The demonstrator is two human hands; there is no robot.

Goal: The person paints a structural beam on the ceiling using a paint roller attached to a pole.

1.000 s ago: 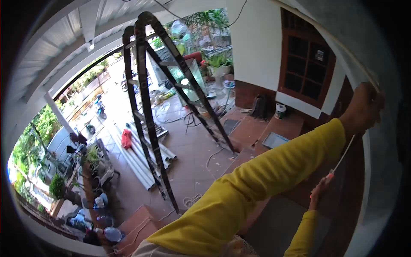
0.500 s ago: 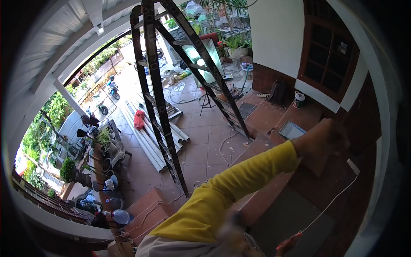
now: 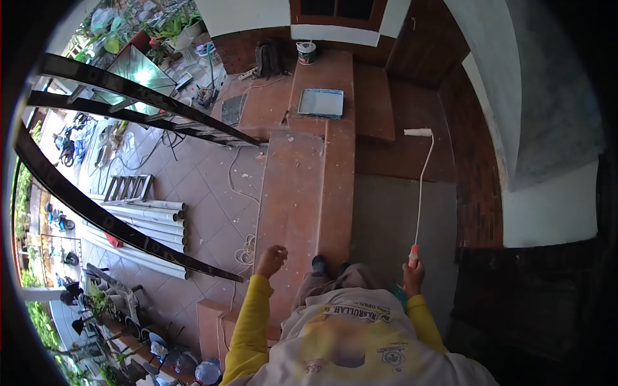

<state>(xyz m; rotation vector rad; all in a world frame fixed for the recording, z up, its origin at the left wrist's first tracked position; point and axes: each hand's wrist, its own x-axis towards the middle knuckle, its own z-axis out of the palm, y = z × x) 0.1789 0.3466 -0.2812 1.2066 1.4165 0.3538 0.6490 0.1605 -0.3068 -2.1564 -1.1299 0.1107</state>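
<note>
My right hand [image 3: 414, 276] is closed around the red handle of a paint roller [image 3: 421, 193]. Its long thin white rod runs forward to a narrow white roller head [image 3: 418, 132] above the floor. A teal thing [image 3: 400, 294], partly hidden, shows beside my right wrist; I cannot make out what it is. To the left, my left hand [image 3: 271, 260] hangs over the reddish ledge, fingers loosely bent and apart, nothing visible in them. Ahead on a raised step lies a paint tray [image 3: 322, 103] with a blue rim and pale paint inside.
A tall dark ladder [image 3: 129, 225] spans the left side. Beyond the ledge lie white pipes [image 3: 148, 222], a short metal ladder [image 3: 128, 188] and a coiled cord [image 3: 246, 251]. A paint bucket [image 3: 306, 53] and a backpack [image 3: 270, 59] stand ahead; a wall [image 3: 547, 212] rises at right.
My view has turned right and down. My left arm, stretched across to the right before, has come back to the left side. The roller stays in my right hand, now pointing ahead.
</note>
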